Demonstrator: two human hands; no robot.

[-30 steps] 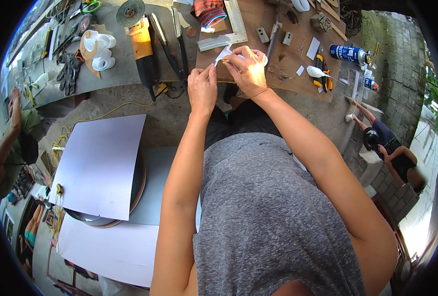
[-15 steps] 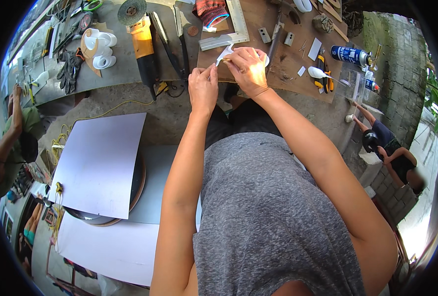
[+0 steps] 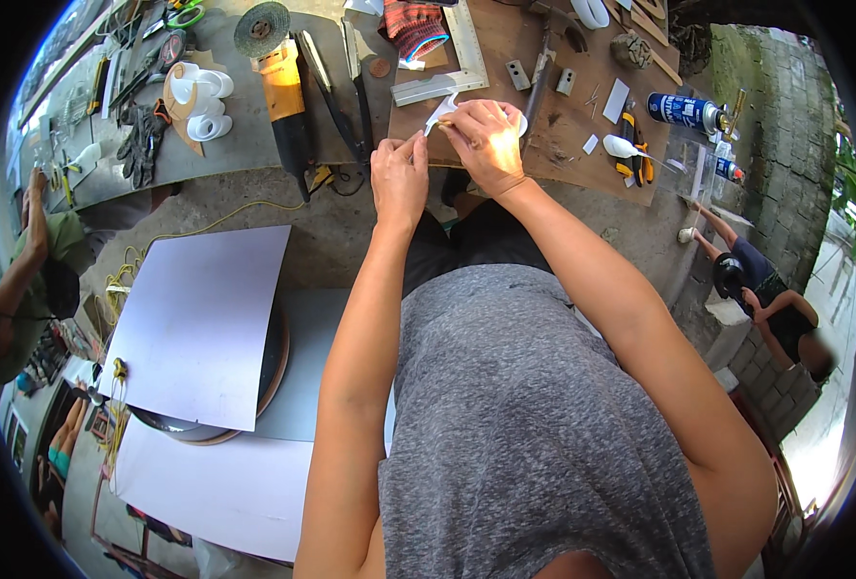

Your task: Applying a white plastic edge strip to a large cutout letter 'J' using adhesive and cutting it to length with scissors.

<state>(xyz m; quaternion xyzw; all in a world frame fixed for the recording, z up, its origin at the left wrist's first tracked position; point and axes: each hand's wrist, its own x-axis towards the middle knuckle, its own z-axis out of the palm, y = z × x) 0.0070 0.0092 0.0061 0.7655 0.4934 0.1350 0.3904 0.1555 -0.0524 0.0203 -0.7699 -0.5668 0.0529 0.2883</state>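
Observation:
Both hands meet over the near edge of the workbench, around a thin white curved piece (image 3: 436,113) that looks like plastic. My left hand (image 3: 399,179) is closed, thumb and fingertips pinching its lower end. Closer to the far end, my right hand (image 3: 488,145) pinches the same piece, and something small and brownish shows at its fingertips, too small to name. A rounded white part (image 3: 519,122) shows just beyond the right hand's knuckles; whether it joins the held piece I cannot tell. Behind the hands lies a metal try square (image 3: 467,48).
An angle grinder (image 3: 283,96) and snips (image 3: 358,87) lie left of my hands. To the right are pliers (image 3: 627,130), a white squeeze bottle (image 3: 623,147) and a blue gas canister (image 3: 683,111). White sheets (image 3: 201,318) rest at lower left. Other people are at both sides.
The whole view has shifted slightly. Both hands keep their pinch on the white piece, with hardly any visible movement.

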